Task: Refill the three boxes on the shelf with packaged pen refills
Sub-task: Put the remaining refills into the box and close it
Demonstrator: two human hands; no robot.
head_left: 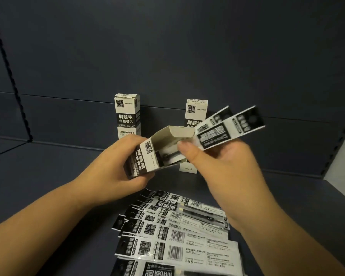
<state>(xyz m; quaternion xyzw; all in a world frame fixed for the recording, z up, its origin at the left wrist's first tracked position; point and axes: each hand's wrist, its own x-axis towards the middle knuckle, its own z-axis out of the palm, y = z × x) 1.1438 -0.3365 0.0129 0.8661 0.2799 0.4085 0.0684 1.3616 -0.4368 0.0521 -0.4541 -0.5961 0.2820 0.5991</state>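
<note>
We grip the open box in our left hand, mouth tilted up and rightward. Our right hand pinches two refill packets, long axis aligned with the mouth, lower ends at its lip. Spare packets lie on the shelf below.

Refills going into a tilted box
Left hand holds the open box; right hand pinches two packaged refills at its mouth.
</note>
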